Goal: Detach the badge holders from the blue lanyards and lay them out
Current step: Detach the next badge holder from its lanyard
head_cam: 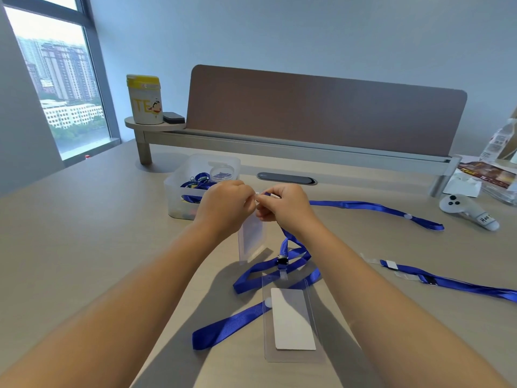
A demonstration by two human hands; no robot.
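My left hand [223, 204] and my right hand [282, 204] meet above the table's middle, pinching the top of a clear badge holder [251, 239] that hangs below them. My right hand also grips the clip end of a blue lanyard [291, 242] that drops to the table. In front of me lies a second clear badge holder [291, 320] with a white card inside, clipped to a coiled blue lanyard [251, 275]. Two more blue lanyards lie on the right, one far [375, 207] and one near [453, 284], without holders.
A translucent bin [179, 191] with more lanyards stands behind my left hand. A white controller [464, 210] and packets [486, 175] sit at the right. A raised shelf with a yellow-lidded can [144, 99] and a brown divider panel [321, 107] run along the back.
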